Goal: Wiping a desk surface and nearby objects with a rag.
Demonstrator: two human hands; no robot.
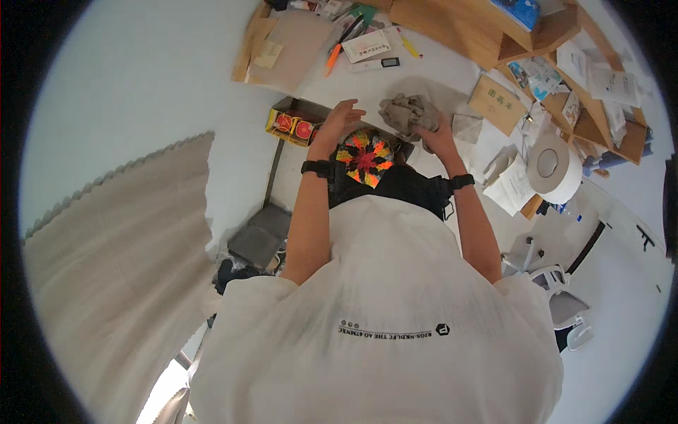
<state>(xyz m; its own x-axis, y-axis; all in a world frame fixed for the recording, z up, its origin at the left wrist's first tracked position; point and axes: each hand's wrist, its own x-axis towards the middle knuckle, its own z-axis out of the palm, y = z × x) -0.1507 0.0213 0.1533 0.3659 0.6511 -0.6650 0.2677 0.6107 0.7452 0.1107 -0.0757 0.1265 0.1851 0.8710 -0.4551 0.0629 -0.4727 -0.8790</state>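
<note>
Beside a yellow box (pixel 291 127), the left hand (pixel 341 124) is released, fingers loosely extended. Next, a crumpled grey-brown cloth (pixel 407 113) is at the bench (pixel 446 71), its right side grasped by the right hand (pixel 439 138). It looks gathered up, neither spread nor folded; how much remains, I cannot tell.

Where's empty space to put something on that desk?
On the white desk, a bare patch lies between the flat beige sheet and crumpled grey bundle; another, right of the slim yellow pen. It's crowded around the thick white roll.
</note>
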